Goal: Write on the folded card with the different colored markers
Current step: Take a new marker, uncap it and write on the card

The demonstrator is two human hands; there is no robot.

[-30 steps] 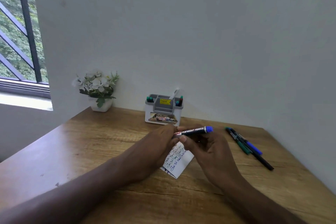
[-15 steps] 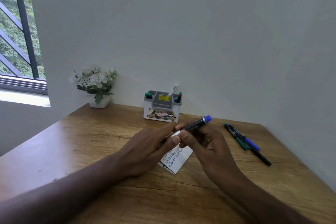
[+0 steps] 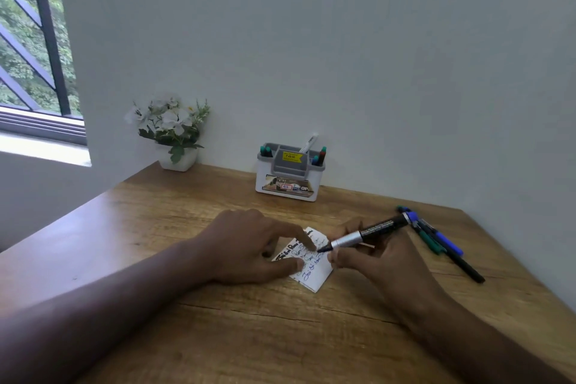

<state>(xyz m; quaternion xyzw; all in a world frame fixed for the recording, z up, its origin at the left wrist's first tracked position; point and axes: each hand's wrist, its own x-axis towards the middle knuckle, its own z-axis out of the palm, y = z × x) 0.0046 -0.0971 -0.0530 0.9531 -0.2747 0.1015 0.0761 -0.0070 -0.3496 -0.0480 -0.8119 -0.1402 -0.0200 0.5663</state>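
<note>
Left hand (image 3: 252, 246) presses the folded card (image 3: 311, 265) flat; right hand (image 3: 374, 254) grips the blue marker (image 3: 361, 235) (uncapped, tip down); writing comes next.

Yellow price sticker (image 3: 292, 156) on the grey insert of the pen holder (image 3: 286, 176), at 12 o'clock on the bench: figures resembling "49.50". Printed label (image 3: 288, 187) on the holder's white front: "42" and letters "OP". Handwriting on the folded card (image 3: 311, 268) and print on the marker (image 3: 367, 232) were illegible.
</note>
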